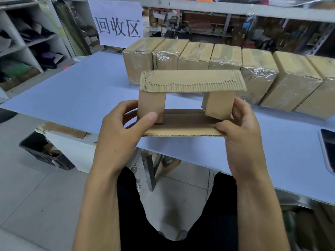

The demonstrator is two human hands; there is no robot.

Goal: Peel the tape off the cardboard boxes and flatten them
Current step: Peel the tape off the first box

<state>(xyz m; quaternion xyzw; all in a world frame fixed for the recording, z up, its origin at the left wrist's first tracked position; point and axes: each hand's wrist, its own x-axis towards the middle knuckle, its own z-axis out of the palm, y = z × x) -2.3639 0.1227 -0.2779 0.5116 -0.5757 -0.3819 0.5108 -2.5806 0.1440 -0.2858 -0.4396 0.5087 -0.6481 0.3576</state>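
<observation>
Person stood at the blue-white table [76, 91], holding an opened cardboard box [188, 105] in mid-frame, just above the table's near edge. Left hand [119, 134] gripped the box's left end: thumb pressed on the front of the left side flap, fingers curled behind it. Right hand [241, 134] gripped the right end the same way, thumb lying on the near bottom flap, fingers wrapped round the outside of the right side flap. Box was open toward the camera: top flap [192, 81] stuck out level with its outer paper layer torn off along the front strip, corrugation exposed; two side flaps hung down under it, bottom flap lay flat and pointed at the person. Couldn't see any tape on that box. Behind it, across the upper middle to right of frame, a row of sealed cardboard boxes [224, 57] sat side by side on the table, touching each other, wrapped in clear shiny tape [257, 73]. White sign with three large characters [117, 27] stood behind the row's left end, upper centre. Shelving with dark bundled stuff [27, 42] at upper left; cluttered racks [253, 28] upper right, too blurry to itemise. Dark crate [45, 151] on the tiled floor at lower left, beside the table leg. Dark phone or tablet [328, 149] lay at the right edge of the table, partly cut off by the frame. Person's dark trousers [137, 223] filled bottom centre.
</observation>
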